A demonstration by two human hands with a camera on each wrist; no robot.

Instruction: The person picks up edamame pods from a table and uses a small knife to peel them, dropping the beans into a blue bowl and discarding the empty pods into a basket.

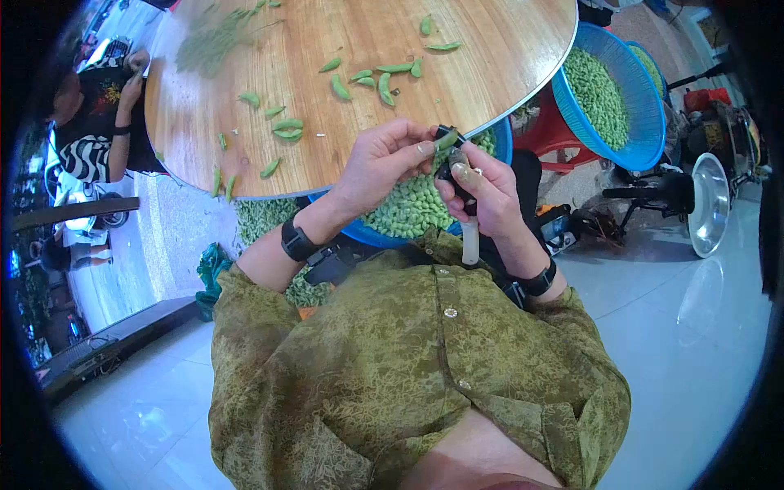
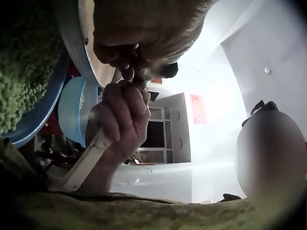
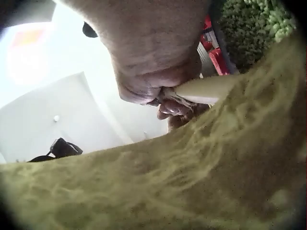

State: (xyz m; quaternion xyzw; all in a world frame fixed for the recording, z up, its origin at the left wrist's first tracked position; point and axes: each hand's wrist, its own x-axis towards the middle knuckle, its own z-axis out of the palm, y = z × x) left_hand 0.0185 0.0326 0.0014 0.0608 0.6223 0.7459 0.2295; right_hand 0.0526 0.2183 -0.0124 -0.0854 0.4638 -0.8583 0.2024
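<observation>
Over the table's near edge, my left hand (image 1: 382,157) pinches a green bean pod (image 1: 446,142) between thumb and fingers. My right hand (image 1: 496,194) grips a hand tool, dark at its upper end, with a flat white handle (image 1: 470,243) sticking out below the fist. The tool's dark end meets the pod between the two hands; its exact kind cannot be told. In the left wrist view the same white handle (image 2: 85,165) slants down from the curled right fingers. Shelled green beans (image 1: 412,208) fill a blue basin under my hands.
Several bean pods (image 1: 385,88) lie scattered on the round wooden table (image 1: 269,57). A second blue basin (image 1: 653,139) of beans stands at the right, by a red stool (image 1: 555,131). A metal bowl (image 1: 709,204) is further right. Another person (image 1: 98,114) sits at the table's left.
</observation>
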